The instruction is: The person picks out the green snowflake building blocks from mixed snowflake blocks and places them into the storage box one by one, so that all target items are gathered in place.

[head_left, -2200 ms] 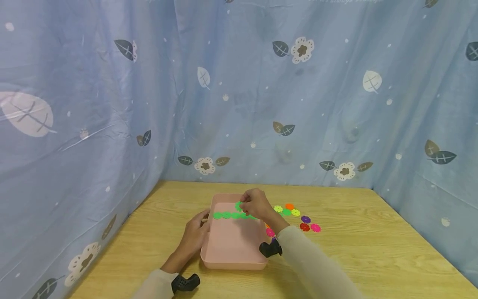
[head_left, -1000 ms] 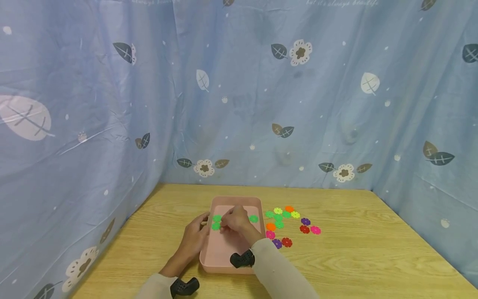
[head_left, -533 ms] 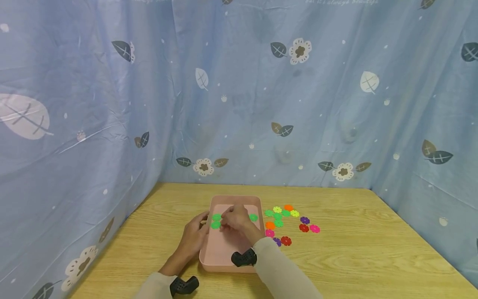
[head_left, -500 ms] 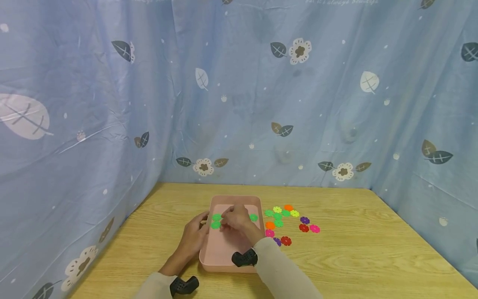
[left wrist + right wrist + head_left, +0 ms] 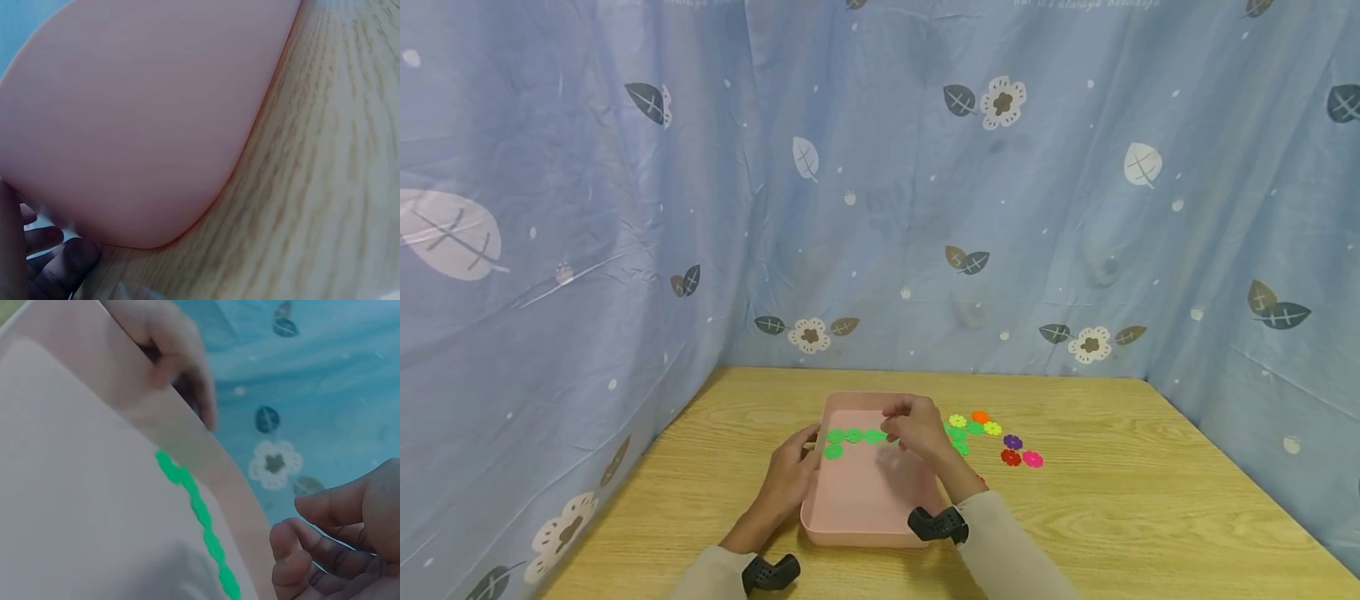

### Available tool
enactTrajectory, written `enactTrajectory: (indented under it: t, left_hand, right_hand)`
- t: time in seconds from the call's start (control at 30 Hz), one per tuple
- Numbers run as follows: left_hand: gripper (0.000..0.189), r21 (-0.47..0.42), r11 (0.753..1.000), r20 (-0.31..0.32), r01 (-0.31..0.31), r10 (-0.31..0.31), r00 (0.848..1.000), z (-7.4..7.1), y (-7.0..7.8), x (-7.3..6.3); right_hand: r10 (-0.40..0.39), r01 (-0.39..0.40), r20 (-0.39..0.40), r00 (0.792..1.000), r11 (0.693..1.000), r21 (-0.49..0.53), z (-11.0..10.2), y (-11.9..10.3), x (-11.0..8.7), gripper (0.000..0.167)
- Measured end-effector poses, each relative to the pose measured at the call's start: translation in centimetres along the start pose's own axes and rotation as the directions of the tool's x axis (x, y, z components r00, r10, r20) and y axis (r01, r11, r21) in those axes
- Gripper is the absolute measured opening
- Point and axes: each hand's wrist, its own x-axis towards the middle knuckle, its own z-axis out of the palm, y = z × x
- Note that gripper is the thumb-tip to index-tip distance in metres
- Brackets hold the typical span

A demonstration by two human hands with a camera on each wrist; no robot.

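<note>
The pink tray (image 5: 868,500) lies on the wooden table, with a row of green flower-shaped discs (image 5: 853,436) across its upper half. Just below the row's left end lies another green disc (image 5: 833,451). My left hand (image 5: 792,472) holds the tray's left wall; in the right wrist view its thumb overlaps the rim and its fingers are outside. Over the row's right part hovers my right hand (image 5: 917,427), hiding discs beneath it. Its fingers (image 5: 290,569) are loosely bent, thumb apart from them, with nothing between.
Right of the tray several loose discs lie on the table (image 5: 1120,483): green (image 5: 975,427), yellow (image 5: 992,428), orange (image 5: 981,417), purple (image 5: 1012,442), red (image 5: 1011,457) and pink (image 5: 1033,459). My right forearm covers others. A blue patterned curtain (image 5: 880,208) stands behind.
My right hand carried a green disc down to the tray's left side, let it go below the row, and has moved back up and right. The left hand has stayed at the tray.
</note>
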Motion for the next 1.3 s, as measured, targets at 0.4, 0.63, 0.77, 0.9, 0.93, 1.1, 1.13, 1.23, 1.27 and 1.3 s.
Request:
enactTrajectory:
  t: [0.4, 0.63, 0.77, 0.9, 0.93, 1.1, 1.13, 1.23, 1.27, 1.3]
  left_hand:
    - [0.050, -0.019, 1.000, 0.004, 0.010, -0.010, 1.000, 0.1, 0.0, -0.1]
    - [0.052, -0.028, 0.999, 0.016, 0.030, -0.030, 0.999, 0.2, 0.1, -0.2]
    - [0.052, -0.021, 0.999, 0.003, 0.032, -0.032, 0.999, 0.0, 0.1, 0.0]
    - [0.052, -0.022, 0.999, 0.024, 0.029, -0.028, 0.999, -0.1, 0.1, 0.3]
    - [0.052, -0.023, 0.999, 0.028, 0.028, -0.028, 0.999, -0.1, 0.1, 0.3]
    - [0.052, -0.022, 0.999, 0.029, 0.031, -0.030, 0.999, -0.2, 0.2, 0.6]
    - [0.052, -0.020, 0.999, 0.026, 0.034, -0.033, 0.999, -0.2, 0.3, 0.6]
    - [0.052, -0.014, 0.999, 0.024, 0.040, -0.040, 0.999, -0.3, 0.2, 0.5]
    - [0.052, -0.012, 0.999, 0.024, 0.042, -0.041, 0.999, -0.4, 0.2, 0.5]
    - [0.052, -0.013, 0.999, 0.022, 0.042, -0.042, 0.999, -0.4, 0.2, 0.5]
  right_hand:
    - [0.060, -0.045, -0.226, 0.972, 0.996, 0.074, -4.8, 2.8, -1.1, 0.020]
    - [0.056, -0.072, -0.287, 0.956, 0.996, -0.044, -6.2, 4.4, -1.7, 0.019]
    - [0.036, -0.073, -0.296, 0.955, 0.990, -0.117, -6.8, 5.2, -1.9, 0.020]
    - [0.021, -0.089, -0.308, 0.951, 0.974, -0.208, -7.5, 6.4, -2.4, 0.018]
    - [0.018, -0.094, -0.310, 0.951, 0.968, -0.232, -7.7, 6.6, -2.5, 0.018]
    - [0.004, -0.106, -0.288, 0.958, 0.935, -0.340, -8.2, 7.2, -2.6, 0.016]
    - [0.009, -0.110, -0.279, 0.960, 0.930, -0.351, -8.2, 7.3, -2.5, 0.017]
    - [0.021, -0.122, -0.256, 0.966, 0.915, -0.385, -8.2, 7.2, -2.4, 0.019]
    - [0.029, -0.130, -0.253, 0.967, 0.911, -0.392, -8.2, 7.2, -2.3, 0.020]
    - [0.038, -0.141, -0.253, 0.967, 0.905, -0.401, -8.2, 7.2, -2.3, 0.022]
